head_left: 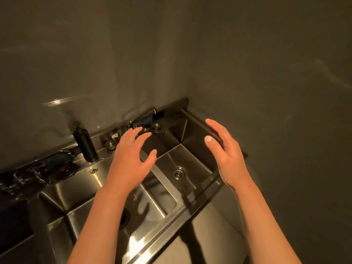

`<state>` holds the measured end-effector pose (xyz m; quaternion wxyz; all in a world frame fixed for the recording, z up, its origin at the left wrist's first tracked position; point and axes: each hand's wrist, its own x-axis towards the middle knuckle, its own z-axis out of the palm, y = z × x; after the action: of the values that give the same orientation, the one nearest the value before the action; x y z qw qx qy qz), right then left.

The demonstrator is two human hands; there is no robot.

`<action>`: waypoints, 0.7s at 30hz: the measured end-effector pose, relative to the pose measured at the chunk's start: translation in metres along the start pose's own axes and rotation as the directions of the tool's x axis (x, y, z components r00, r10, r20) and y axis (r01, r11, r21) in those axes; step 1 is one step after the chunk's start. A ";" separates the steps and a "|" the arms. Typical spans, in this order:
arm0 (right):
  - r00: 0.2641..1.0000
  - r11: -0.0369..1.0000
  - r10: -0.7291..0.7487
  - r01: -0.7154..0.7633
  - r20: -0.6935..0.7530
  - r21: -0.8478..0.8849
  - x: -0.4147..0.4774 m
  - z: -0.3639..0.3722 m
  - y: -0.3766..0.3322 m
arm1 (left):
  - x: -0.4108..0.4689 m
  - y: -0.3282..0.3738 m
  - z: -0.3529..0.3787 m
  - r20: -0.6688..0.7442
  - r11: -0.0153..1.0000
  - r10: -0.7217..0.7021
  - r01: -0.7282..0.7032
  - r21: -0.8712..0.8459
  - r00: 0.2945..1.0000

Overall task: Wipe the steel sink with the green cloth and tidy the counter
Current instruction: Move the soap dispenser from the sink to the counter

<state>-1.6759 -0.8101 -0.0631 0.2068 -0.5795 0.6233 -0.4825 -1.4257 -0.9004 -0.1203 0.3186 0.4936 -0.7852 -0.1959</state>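
A steel double sink (171, 212) fills the lower middle of the head view, with a large left basin and a smaller right basin (192, 149) that has a round drain (179, 172). My left hand (131, 159) hovers over the divider between the basins, fingers spread and relaxed, holding nothing. My right hand (226, 151) is raised over the right basin's right rim, palm facing left, fingers straight, also empty. I see no green cloth.
A black pump bottle (85, 145) stands on the back ledge left of the faucet fittings (148, 121). A dark shiny object (43, 168) lies on the ledge at far left. Grey walls close in behind and on the right.
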 end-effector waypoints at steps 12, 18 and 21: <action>0.932 0.992 -0.099 0.066 0.347 0.106 0.095 0.124 0.000 | -0.002 -0.095 -0.051 -0.201 0.954 -0.287 0.298 0.029 0.937; 0.838 0.972 -0.191 0.090 0.512 0.217 0.130 0.185 -0.008 | -0.021 -0.113 -0.089 -0.331 0.880 -0.421 0.469 0.078 0.845; 0.791 0.958 -0.236 0.095 0.564 0.269 0.146 0.210 -0.012 | -0.033 -0.120 -0.103 -0.399 0.829 -0.480 0.553 0.084 0.781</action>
<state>-1.5336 -1.0186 -0.1033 0.4118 -0.7258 0.4151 -0.3624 -1.2659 -0.9223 -0.1316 0.3408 0.7468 -0.5617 -0.1034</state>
